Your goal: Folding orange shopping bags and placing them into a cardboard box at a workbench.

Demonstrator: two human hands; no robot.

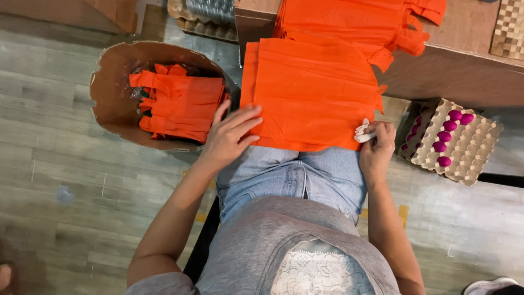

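1 orange sheet (314,93) lies on the lap, left hand (229,136) pressing it with flat, spread fingers, right hand (376,145) curled around a white lump (363,131). Finished pieces (180,104) fill the cardboard tub (109,93); a stack (349,22) seems left.

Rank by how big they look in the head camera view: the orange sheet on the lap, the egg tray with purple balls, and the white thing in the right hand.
1. Orange sheet, largest.
2. Egg tray; it sits lower, farther from the camera, so its true size is unsure.
3. White thing in the right hand, smallest.
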